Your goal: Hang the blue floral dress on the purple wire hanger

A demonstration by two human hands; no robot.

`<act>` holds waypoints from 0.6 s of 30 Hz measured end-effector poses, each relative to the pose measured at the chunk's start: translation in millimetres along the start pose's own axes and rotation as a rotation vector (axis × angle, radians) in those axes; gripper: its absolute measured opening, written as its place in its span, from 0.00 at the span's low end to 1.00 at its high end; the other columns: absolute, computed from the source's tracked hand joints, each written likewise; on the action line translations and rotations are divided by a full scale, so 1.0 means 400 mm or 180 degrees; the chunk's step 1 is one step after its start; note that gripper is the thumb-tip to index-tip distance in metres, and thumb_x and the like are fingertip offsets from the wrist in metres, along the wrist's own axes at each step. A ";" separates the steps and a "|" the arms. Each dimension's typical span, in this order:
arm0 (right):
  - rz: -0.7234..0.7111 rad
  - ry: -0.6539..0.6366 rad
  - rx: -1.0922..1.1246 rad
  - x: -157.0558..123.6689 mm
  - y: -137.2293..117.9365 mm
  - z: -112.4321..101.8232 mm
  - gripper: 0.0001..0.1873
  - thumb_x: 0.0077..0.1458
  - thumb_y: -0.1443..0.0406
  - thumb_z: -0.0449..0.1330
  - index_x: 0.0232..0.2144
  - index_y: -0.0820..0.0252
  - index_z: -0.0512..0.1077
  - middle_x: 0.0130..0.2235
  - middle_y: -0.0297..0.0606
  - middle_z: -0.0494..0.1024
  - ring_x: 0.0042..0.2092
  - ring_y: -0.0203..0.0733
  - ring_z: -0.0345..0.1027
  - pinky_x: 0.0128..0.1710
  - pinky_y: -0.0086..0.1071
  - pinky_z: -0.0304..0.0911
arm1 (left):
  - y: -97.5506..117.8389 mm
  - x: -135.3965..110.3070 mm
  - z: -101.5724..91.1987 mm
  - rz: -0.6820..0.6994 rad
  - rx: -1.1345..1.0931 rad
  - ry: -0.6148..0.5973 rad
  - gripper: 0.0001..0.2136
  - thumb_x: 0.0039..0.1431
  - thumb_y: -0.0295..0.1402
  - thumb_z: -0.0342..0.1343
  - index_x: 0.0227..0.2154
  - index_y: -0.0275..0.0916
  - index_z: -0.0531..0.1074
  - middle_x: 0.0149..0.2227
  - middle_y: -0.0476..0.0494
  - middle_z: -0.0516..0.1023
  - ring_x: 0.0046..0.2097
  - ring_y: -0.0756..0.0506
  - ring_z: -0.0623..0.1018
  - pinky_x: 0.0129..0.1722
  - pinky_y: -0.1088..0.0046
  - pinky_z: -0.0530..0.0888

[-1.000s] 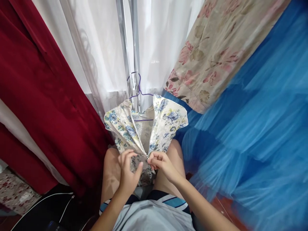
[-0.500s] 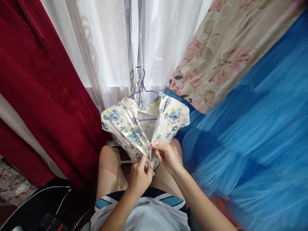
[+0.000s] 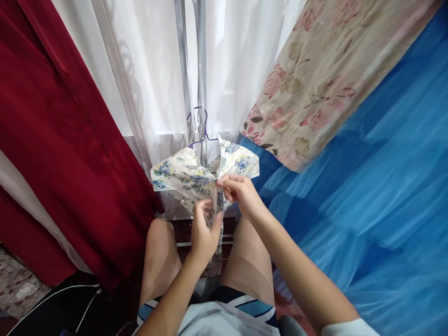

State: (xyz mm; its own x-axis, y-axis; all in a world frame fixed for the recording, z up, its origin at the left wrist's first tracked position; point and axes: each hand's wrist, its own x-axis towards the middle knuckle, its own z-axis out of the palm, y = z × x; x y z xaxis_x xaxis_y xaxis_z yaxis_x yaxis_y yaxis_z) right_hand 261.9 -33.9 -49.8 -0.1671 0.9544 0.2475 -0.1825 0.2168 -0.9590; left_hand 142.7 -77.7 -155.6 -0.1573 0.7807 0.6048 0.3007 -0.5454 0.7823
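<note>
A small cream dress with blue flowers [image 3: 182, 175] hangs on a purple wire hanger [image 3: 203, 130] from a metal rack pole [image 3: 199, 79]. My left hand [image 3: 203, 231] grips the dress cloth low at its middle seam, fingers curled round it. My right hand [image 3: 240, 193] pinches the seam higher up, near the neckline, just under the right sleeve [image 3: 240, 161]. What sits between the right fingertips is too small to make out. My bare knees [image 3: 163, 252] are below the dress.
A dark red garment [image 3: 59, 140] hangs at the left, a white sheer one [image 3: 154, 84] behind the pole. A beige dress with pink flowers [image 3: 315, 84] and a wide blue tulle skirt [image 3: 367, 196] fill the right. A white cable [image 3: 70, 291] lies on a black surface at the lower left.
My right hand has moved up the middle seam of the dress, towards the neckline, drawing the two halves together. My left hand took hold of the cloth lower down and stayed below.
</note>
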 end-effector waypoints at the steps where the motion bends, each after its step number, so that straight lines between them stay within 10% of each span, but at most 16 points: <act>1: 0.0064 -0.0044 -0.0026 -0.016 0.015 0.002 0.08 0.48 0.65 0.61 0.21 0.62 0.71 0.12 0.27 0.63 0.15 0.29 0.48 0.18 0.28 0.40 | 0.005 0.032 -0.001 0.0128 -0.0038 0.0062 0.14 0.61 0.32 0.57 0.49 0.40 0.66 0.47 0.39 0.74 0.47 0.44 0.75 0.47 0.68 0.71; 18: 0.0258 -0.0314 0.0150 -0.114 0.112 0.085 0.13 0.53 0.62 0.62 0.20 0.61 0.69 0.12 0.26 0.61 0.15 0.29 0.46 0.19 0.29 0.39 | -0.030 0.031 -0.056 -0.0021 -0.0180 0.0078 0.04 0.60 0.29 0.54 0.30 0.39 0.65 0.28 0.50 0.71 0.32 0.49 0.73 0.36 0.75 0.69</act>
State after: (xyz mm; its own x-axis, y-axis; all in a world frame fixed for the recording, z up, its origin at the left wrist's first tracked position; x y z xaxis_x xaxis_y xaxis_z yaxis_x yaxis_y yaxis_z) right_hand 228.2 -74.8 -99.2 -0.2771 0.9430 0.1842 -0.2096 0.1277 -0.9694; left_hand 116.1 -68.6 -154.1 -0.1823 0.7770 0.6026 0.2462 -0.5573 0.7930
